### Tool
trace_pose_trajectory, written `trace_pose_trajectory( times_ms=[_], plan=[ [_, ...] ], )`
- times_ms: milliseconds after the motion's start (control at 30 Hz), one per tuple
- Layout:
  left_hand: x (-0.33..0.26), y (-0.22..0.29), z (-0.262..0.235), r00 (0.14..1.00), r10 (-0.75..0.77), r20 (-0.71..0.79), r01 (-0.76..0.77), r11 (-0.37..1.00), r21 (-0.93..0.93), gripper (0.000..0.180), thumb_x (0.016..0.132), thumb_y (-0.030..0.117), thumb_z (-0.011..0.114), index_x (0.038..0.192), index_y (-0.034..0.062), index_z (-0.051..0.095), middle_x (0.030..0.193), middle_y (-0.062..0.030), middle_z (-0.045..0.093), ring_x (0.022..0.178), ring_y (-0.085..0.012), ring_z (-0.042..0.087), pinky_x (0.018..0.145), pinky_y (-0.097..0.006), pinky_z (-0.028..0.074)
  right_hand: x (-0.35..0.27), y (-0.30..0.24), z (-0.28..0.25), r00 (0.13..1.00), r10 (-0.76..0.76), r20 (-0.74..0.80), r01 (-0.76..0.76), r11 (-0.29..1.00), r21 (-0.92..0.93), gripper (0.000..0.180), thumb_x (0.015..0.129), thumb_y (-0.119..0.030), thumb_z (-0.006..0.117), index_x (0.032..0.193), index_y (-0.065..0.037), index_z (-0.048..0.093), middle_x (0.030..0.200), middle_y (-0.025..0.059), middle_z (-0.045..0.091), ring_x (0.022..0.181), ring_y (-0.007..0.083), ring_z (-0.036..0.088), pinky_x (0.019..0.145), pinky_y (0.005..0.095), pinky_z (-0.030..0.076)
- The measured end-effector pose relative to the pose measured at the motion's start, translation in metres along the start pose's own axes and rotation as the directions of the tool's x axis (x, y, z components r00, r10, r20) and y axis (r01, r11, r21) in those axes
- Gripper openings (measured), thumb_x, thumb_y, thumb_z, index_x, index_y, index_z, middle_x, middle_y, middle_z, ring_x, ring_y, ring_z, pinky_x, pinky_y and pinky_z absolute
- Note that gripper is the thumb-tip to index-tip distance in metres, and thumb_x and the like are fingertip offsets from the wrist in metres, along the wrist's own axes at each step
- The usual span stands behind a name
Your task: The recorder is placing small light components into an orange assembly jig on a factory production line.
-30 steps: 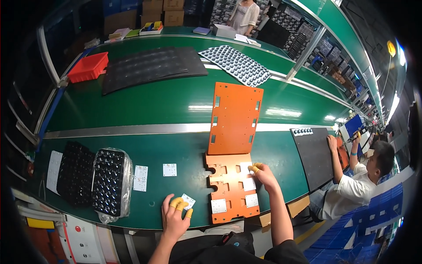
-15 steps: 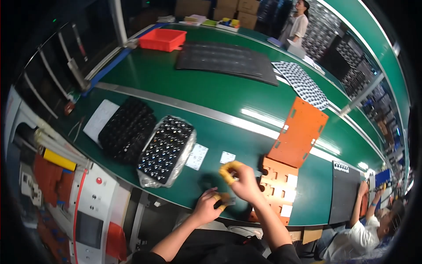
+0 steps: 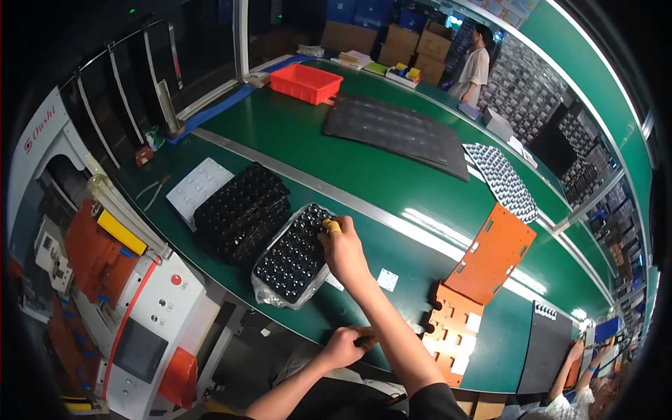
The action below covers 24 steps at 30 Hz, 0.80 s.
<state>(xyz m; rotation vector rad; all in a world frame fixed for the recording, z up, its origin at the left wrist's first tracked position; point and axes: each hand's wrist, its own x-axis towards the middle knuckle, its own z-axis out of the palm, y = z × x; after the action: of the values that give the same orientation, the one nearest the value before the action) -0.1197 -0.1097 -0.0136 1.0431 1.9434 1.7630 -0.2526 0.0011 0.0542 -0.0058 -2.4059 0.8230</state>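
My right hand (image 3: 344, 252), with yellow finger cots on its fingertips, reaches over the far right part of a tray of glossy black domed parts (image 3: 290, 255). Its fingers are pinched together at the parts; whatever is between them is too small to make out. The tray stands in clear plastic wrap (image 3: 281, 301). Near the table's front edge my left hand (image 3: 343, 348) is curled closed, its fingertips partly behind my right forearm, so what it holds is hidden. A small white card (image 3: 387, 280) lies right of my right hand; another white card (image 3: 334, 282) is partly covered by my right arm.
Stacked black trays (image 3: 241, 210) and a white sheet (image 3: 199, 183) lie at left. An orange fixture (image 3: 448, 332) with its orange plate (image 3: 491, 255) stands at right. Farther back are a red bin (image 3: 306, 82) and black sheets (image 3: 399, 133). A co-worker's arms (image 3: 570, 364) show at far right.
My right hand has moved left from beside the orange fixture to the tray of black parts. My left hand stays near the table edge. The whole view has shifted.
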Motion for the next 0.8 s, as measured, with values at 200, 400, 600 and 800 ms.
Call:
trace_pose_trajectory(
  times_ms=[200,400,600,800],
  plan=[
    [-0.008,0.007,-0.001,0.996,-0.084,-0.023,0.084,0.996,0.029,0.017,0.08,0.006,0.071,0.096,-0.0019,0.07,0.091,-0.0196,0.07,0.087,-0.0301,0.07,0.074,-0.035,0.056,-0.008,-0.014,-0.003,0.999,0.019,-0.032,-0.019,1.0,0.012,0.021,0.086,-0.006,0.064,0.102,0.005,0.058,0.107,0.0246,0.056,0.09,0.0435,0.061,0.076,0.0446,0.053],
    [-0.014,-0.005,0.0,0.988,-0.152,0.015,0.151,0.988,0.036,0.019,0.081,0.007,0.069,0.098,-0.0007,0.069,0.086,-0.0191,0.069,0.085,-0.0317,0.069,0.069,-0.036,0.054,-0.069,-0.041,-0.063,0.991,0.123,0.055,-0.134,0.949,0.287,0.027,0.082,-0.006,0.073,0.105,0.001,0.059,0.091,0.012,0.063,0.077,0.0185,0.066,0.067,0.0268,0.052],
    [-0.003,0.003,0.018,0.898,-0.396,-0.193,0.251,0.82,-0.514,0.021,0.09,0.001,0.059,0.109,-0.0084,0.06,0.094,-0.0055,0.066,0.081,-0.0086,0.059,0.072,-0.025,0.05,-0.173,-0.036,-0.146,0.893,0.441,0.084,-0.417,0.746,0.519,0.028,0.082,0.011,0.063,0.108,0.001,0.057,0.113,0.0102,0.053,0.097,0.0167,0.058,0.087,0.0293,0.05],
    [-0.014,0.034,0.037,0.933,-0.359,0.017,0.303,0.759,-0.577,0.027,0.095,0.002,0.054,0.119,-0.01,0.057,0.103,-0.0103,0.068,0.091,-0.0113,0.063,0.08,-0.024,0.051,-0.238,-0.025,-0.159,0.824,0.566,-0.026,-0.443,0.672,0.594,0.028,0.078,0.01,0.069,0.103,0.001,0.059,0.109,0.0094,0.055,0.097,0.0154,0.06,0.081,0.0268,0.053]
  ],
)
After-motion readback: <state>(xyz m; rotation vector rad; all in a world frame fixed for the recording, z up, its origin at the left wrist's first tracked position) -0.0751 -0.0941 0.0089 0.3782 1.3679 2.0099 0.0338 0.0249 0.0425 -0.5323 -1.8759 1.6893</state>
